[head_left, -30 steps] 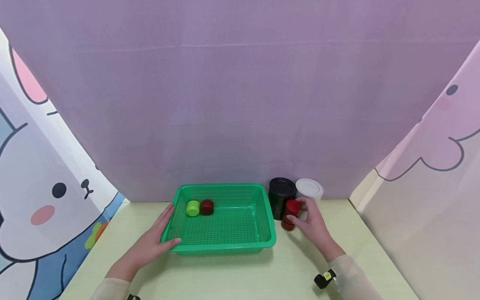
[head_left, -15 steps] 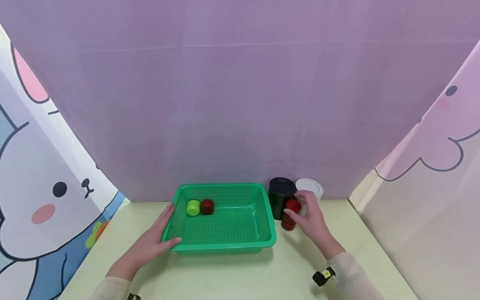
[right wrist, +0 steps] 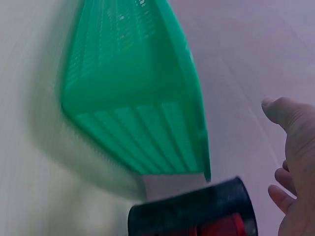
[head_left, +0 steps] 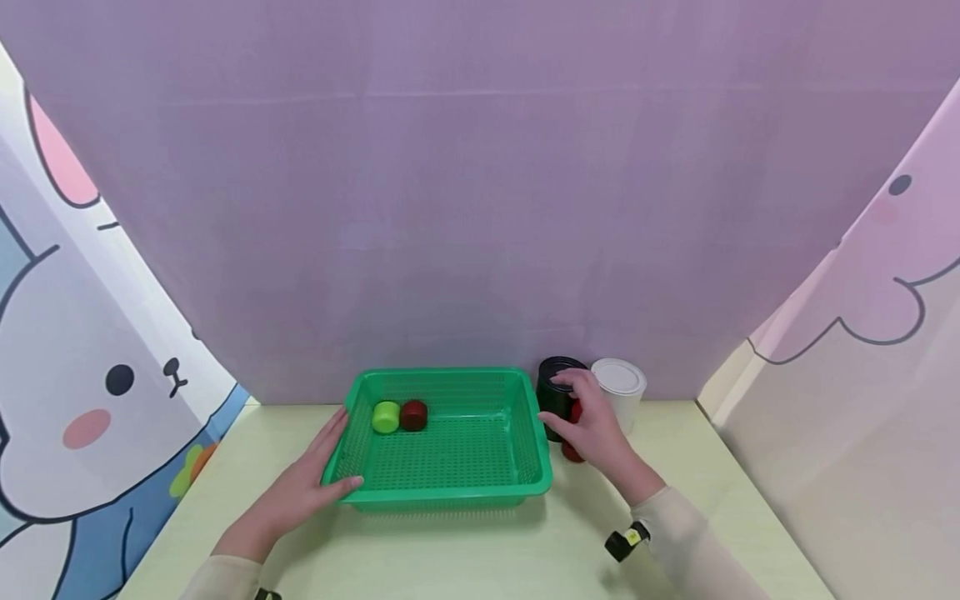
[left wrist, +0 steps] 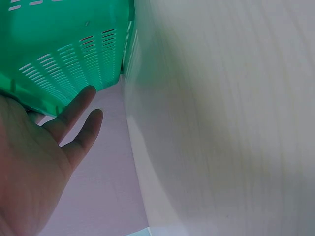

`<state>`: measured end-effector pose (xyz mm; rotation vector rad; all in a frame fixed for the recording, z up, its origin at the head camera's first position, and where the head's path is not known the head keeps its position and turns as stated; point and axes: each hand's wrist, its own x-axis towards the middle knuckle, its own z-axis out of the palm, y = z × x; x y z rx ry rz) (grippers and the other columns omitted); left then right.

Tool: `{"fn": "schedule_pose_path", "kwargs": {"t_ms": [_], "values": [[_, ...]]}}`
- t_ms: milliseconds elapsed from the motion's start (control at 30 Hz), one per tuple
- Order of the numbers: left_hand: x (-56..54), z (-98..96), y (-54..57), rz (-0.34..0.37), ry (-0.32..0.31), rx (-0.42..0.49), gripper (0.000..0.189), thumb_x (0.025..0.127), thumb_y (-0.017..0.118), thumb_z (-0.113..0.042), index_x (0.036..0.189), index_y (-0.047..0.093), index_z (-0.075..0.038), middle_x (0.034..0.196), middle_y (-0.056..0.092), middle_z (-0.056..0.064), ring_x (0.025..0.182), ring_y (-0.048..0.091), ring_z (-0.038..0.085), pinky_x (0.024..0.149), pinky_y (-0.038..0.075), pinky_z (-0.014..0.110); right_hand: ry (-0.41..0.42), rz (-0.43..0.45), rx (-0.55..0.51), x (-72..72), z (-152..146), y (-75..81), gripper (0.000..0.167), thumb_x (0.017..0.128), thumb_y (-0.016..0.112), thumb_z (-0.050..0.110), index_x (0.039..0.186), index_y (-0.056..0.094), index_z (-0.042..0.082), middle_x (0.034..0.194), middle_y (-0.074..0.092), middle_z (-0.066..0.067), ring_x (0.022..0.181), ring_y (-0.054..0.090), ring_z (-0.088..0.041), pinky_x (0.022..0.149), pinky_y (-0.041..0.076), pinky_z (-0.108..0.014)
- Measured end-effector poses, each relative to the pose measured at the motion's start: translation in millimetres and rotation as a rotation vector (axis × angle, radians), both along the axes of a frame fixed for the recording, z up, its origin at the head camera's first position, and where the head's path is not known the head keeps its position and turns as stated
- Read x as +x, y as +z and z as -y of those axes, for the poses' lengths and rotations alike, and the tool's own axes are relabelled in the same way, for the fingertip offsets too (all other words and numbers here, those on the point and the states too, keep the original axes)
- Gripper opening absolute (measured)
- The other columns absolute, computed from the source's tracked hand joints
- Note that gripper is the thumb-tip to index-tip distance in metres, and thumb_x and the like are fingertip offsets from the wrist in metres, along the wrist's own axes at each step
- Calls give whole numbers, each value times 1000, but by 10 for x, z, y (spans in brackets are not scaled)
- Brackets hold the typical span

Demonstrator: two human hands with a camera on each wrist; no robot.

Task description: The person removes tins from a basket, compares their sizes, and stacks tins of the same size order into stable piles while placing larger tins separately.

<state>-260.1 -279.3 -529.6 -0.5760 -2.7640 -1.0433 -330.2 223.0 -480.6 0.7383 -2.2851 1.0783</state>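
My left hand (head_left: pixel 307 479) rests against the left side of a green plastic basket (head_left: pixel 442 495), its fingers straight and thumb over the front left corner. Inside that basket lie a light green cylinder (head_left: pixel 386 417) and a dark red one (head_left: pixel 413 415), side by side. My right hand (head_left: pixel 600 429) is raised near the basket's right rim with nothing in it, fingers spread from the thumb. Behind it, mostly hidden, stand two red cylinders (head_left: pixel 573 452), one on the other, in front of a black can (right wrist: pixel 192 209).
A white lidded can (head_left: pixel 624 398) stands right of the black can, near the purple backdrop (head_left: pixel 480 208). The pale tabletop (head_left: pixel 480 558) runs in front of the basket. Cartoon-printed sheets (head_left: pixel 120 317) flank both sides.
My right hand has let go of the upper red cylinder, which stays on the lower one. The hand has since moved left and up toward the basket. My left hand keeps its place.
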Motion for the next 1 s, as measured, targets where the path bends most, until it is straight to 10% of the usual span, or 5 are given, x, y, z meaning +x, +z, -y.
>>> {"fn": "schedule_pose_path", "kwargs": {"t_ms": [300, 1000], "values": [[-7, 0, -11, 3, 2, 0, 104, 104, 78, -42, 179, 12, -11, 186, 7, 10, 164, 18, 54, 117, 32, 82, 142, 137, 22, -51, 307, 132, 60, 96, 90, 17, 148, 62, 9, 146, 57, -16, 135, 59, -36, 110, 54, -58], [-9, -7, 2, -22, -5, 4, 104, 104, 79, -38, 178, 14, -8, 186, 7, 11, 164, 18, 55, 119, 31, 80, 326, 320, 151, -239, 1018, 329, 60, 102, 85, 24, 156, 59, 21, 153, 52, -9, 141, 56, -29, 113, 52, -55]]}}
